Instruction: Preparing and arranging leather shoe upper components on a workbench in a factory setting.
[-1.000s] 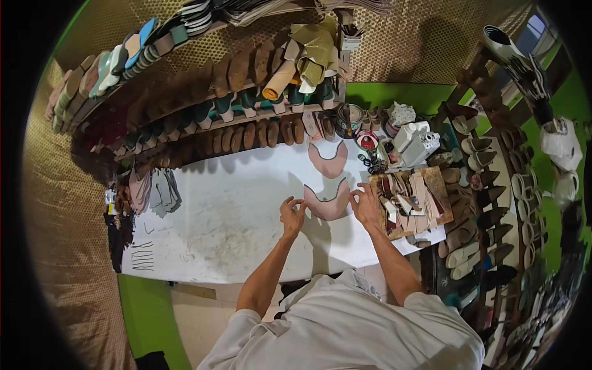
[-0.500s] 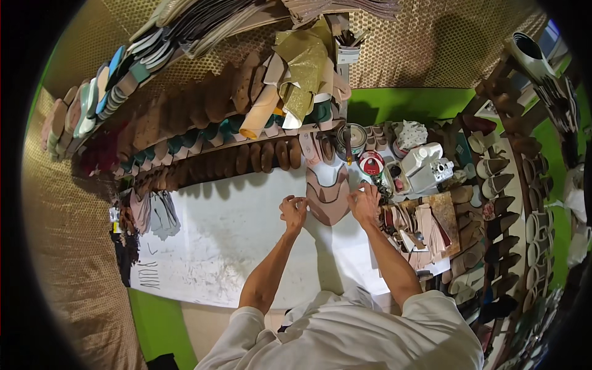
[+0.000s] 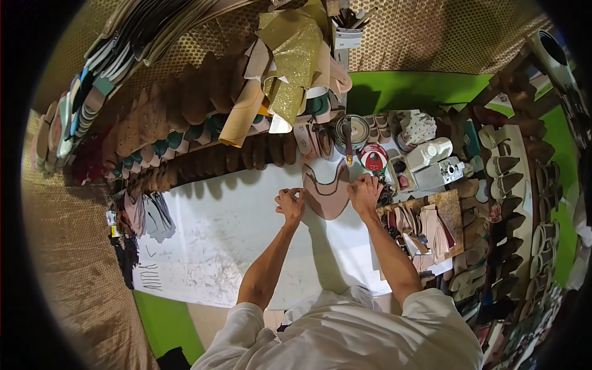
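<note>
A pinkish-brown leather shoe-upper piece (image 3: 325, 201), with a dark-edged curved cut at its far end, lies on the white tabletop in front of me. Beside its left edge is my left hand (image 3: 290, 205), fingers loosely bent and apart, the fingertips close to the leather. My right hand (image 3: 365, 192) is at the piece's right edge, its fingers also bent and loosely spread. Nothing shows in either hand; whether the fingertips touch the leather is hard to tell. Just beyond the piece stand an open tin (image 3: 353, 131) with a brush (image 3: 349, 148) across it and a round red-and-white lid (image 3: 373, 158).
A white sewing-machine-like device (image 3: 435, 161) stands at the right behind a board of leather strips (image 3: 425, 229). Shoe lasts (image 3: 262, 151) line the table's far side under gold sheet material (image 3: 293, 58). Rows of shoes (image 3: 502, 166) fill the right. Grey leather pieces (image 3: 157, 216) hang at the left.
The view has shifted slightly. My left hand has drawn a little left from the leather piece, its fingers still bent; the right hand remains by the piece's right edge.
</note>
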A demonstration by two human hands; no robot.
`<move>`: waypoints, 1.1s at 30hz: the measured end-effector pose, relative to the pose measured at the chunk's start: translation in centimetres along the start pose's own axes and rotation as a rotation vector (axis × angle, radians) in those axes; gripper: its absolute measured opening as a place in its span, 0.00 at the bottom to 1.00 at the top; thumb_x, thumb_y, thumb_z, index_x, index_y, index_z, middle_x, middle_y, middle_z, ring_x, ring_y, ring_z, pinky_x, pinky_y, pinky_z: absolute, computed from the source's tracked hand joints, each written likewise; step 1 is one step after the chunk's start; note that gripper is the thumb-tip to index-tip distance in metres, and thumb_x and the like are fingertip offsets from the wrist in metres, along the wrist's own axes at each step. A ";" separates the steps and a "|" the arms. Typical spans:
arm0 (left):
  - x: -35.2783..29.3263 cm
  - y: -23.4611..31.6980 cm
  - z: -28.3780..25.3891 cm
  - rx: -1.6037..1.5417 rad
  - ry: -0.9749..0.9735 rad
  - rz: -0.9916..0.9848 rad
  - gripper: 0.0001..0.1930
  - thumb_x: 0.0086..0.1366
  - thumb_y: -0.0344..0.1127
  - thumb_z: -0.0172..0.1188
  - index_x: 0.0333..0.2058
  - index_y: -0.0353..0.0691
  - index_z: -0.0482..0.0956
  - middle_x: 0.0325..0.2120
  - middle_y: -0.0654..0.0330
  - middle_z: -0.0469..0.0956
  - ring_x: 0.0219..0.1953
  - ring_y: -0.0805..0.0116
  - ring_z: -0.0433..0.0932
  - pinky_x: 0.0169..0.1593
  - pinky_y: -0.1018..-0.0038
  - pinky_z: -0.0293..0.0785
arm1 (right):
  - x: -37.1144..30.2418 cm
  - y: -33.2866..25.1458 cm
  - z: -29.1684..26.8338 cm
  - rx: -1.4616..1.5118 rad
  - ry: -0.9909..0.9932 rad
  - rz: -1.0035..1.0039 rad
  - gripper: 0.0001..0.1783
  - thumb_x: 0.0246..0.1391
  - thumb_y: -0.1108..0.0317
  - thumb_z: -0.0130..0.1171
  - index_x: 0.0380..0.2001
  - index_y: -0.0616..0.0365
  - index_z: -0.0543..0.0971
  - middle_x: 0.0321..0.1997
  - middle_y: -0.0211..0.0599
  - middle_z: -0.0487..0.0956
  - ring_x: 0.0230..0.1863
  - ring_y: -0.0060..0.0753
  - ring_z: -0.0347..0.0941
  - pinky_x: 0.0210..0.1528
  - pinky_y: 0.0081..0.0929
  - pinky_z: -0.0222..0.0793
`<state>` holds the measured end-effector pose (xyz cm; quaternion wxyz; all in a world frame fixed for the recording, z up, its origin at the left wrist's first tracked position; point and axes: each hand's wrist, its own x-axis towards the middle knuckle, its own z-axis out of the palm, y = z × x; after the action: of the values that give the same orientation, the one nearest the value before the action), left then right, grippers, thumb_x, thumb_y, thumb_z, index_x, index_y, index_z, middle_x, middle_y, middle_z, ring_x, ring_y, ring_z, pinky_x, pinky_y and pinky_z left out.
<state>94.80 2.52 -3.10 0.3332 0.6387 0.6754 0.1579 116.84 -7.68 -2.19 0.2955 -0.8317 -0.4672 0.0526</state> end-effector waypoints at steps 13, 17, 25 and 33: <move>0.5 -0.7 1.1 0.055 0.029 0.007 0.11 0.61 0.49 0.69 0.38 0.55 0.92 0.52 0.59 0.73 0.60 0.54 0.63 0.59 0.46 0.53 | -0.1 -0.1 0.0 -0.046 -0.020 0.006 0.10 0.48 0.60 0.71 0.30 0.54 0.88 0.48 0.32 0.78 0.54 0.42 0.68 0.54 0.46 0.55; 0.5 -0.6 1.0 0.071 0.013 0.020 0.11 0.62 0.48 0.68 0.40 0.55 0.91 0.52 0.57 0.72 0.60 0.54 0.63 0.58 0.46 0.53 | -0.4 -0.2 -0.1 -0.078 -0.015 0.019 0.10 0.48 0.60 0.71 0.33 0.52 0.88 0.49 0.31 0.77 0.54 0.41 0.67 0.55 0.46 0.55; -2.3 -0.3 0.4 0.211 0.073 0.323 0.26 0.64 0.50 0.66 0.61 0.60 0.78 0.66 0.52 0.63 0.67 0.47 0.57 0.61 0.42 0.51 | -1.8 -1.3 -0.7 -0.139 0.006 -0.118 0.25 0.51 0.57 0.71 0.53 0.52 0.82 0.65 0.44 0.70 0.68 0.51 0.60 0.67 0.60 0.50; -3.4 -1.0 0.6 0.406 -0.051 0.403 0.35 0.63 0.56 0.66 0.68 0.63 0.70 0.76 0.50 0.47 0.74 0.40 0.48 0.63 0.26 0.43 | -3.0 -2.4 -0.7 -0.179 -0.180 -0.119 0.30 0.57 0.51 0.67 0.61 0.50 0.79 0.76 0.51 0.61 0.76 0.61 0.50 0.75 0.70 0.33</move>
<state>94.28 -1.05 -3.32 0.1771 0.8175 0.5440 0.0662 113.63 -9.51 -0.86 0.1797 -0.8175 -0.5430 0.0676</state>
